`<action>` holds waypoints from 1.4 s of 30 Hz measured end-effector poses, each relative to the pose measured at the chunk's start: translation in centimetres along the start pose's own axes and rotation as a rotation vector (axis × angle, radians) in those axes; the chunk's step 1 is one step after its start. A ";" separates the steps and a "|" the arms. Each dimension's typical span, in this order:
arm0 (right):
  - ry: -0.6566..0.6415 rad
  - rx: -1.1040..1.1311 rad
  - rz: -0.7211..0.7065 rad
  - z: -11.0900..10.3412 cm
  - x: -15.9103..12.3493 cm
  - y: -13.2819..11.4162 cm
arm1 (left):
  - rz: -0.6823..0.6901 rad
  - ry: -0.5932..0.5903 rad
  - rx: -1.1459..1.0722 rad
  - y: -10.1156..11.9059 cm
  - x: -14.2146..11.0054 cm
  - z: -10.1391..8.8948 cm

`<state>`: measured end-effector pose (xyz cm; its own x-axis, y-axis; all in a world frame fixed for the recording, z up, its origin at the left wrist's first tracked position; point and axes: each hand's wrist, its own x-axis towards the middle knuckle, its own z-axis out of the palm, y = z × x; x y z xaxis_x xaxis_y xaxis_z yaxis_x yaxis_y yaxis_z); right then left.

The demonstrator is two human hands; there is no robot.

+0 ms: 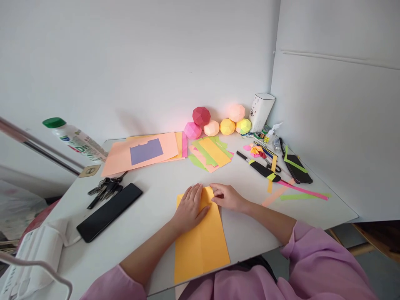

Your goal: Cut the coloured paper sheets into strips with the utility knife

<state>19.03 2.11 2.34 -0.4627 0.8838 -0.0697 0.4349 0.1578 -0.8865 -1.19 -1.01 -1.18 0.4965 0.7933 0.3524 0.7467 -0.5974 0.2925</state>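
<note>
A sheet of yellow-orange paper (200, 250) lies before me, its near end reaching the table's front edge. A crease line runs along its length. My left hand (189, 208) rests flat on the sheet's upper part, fingers stretched out together and thumb spread to the right. At the far right corner of the sheet, my right hand (227, 197) has its fingers curled, with thumb and forefinger pinching the paper's edge.
Coloured paper sheets (118, 156) and faceted paper balls (201, 116) are along the wall. A utility knife (261, 168), scissors (275, 166), glue bottle (271, 132) and paper strips (301, 196) lie right. Keys (108, 189) and a black phone-like slab (109, 212) lie left.
</note>
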 end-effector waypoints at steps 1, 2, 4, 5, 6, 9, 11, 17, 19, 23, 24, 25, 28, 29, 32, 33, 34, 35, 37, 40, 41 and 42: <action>0.013 0.015 0.017 0.0 -0.1 0.0 | -0.001 0.003 -0.001 0.0 0.0 0.0; 0.035 0.030 0.028 0.1 -0.2 0.0 | -0.005 0.006 -0.004 0.0 0.0 0.1; 0.082 0.061 0.039 0.3 -0.3 -0.1 | -0.025 0.013 -0.012 -0.1 0.0 0.1; 0.106 0.075 0.037 0.4 -0.4 -0.1 | -0.039 0.018 -0.014 -0.1 0.0 0.2; 0.129 0.090 0.031 0.4 -0.5 0.0 | -0.054 0.022 -0.013 -0.1 0.0 0.2; 0.226 0.109 -0.007 -0.1 -0.2 0.3 | -0.087 0.031 0.004 -0.3 0.0 0.4; 0.324 0.055 -0.043 -1.3 1.0 0.6 | -0.103 0.039 0.019 -0.5 -0.1 0.6; 0.542 -0.139 -0.071 -7.9 10.9 0.2 | -0.142 0.052 0.026 -0.9 -0.1 1.2; 0.576 -0.189 -0.051 -9.4 14.5 0.1 | -0.147 0.048 0.021 -0.9 -0.1 1.3; 0.609 -0.278 -0.008 -9.5 18.1 1.1 | -0.147 0.050 0.010 -1.0 0.0 1.4; 0.621 -0.294 -0.002 -9.3 18.3 1.4 | -0.146 0.054 0.005 -1.1 0.0 1.5; 0.636 -0.305 -0.001 -9.1 18.3 1.7 | -0.145 0.059 0.000 -1.1 0.1 1.5; 0.682 -0.322 -0.024 -8.7 17.5 1.9 | -0.144 0.073 -0.024 -1.2 0.2 1.5; 0.687 -0.323 -0.042 -8.6 17.0 1.6 | -0.146 0.075 -0.035 -1.2 0.2 1.4; 0.629 -0.322 -0.126 -7.5 14.3 0.5 | -0.178 0.091 -0.092 -1.3 0.3 1.2; 0.576 -0.321 -0.162 -6.7 12.9 0.1 | -0.197 0.100 -0.121 -1.2 0.4 1.2; 0.508 -0.317 -0.197 -5.8 11.3 -0.3 | -0.221 0.112 -0.156 -1.2 0.5 1.0; 0.419 -0.316 -0.231 -4.8 9.4 -0.5 | -0.248 0.128 -0.198 -1.2 0.6 0.9; 0.244 -0.318 -0.276 -2.8 5.2 -0.6 | -0.321 0.170 -0.296 -1.2 0.9 0.4; 0.053 -0.337 -0.313 -0.7 0.0 -0.2 | -0.482 0.226 -0.411 -2.2 1.3 -0.7; 0.044 -0.353 -0.337 -0.3 -1.1 0.1 | -0.520 0.220 -0.408 -2.7 1.3 -1.1; 0.039 -0.372 -0.372 0.0 -1.8 0.3 | -0.540 0.197 -0.404 -3.3 1.4 -1.6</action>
<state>20.02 0.62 2.20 -0.6119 0.7530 0.2420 0.4949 0.6031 -0.6256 -3.72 1.87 -0.26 -0.0151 0.9779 0.2083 0.6247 -0.1535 0.7657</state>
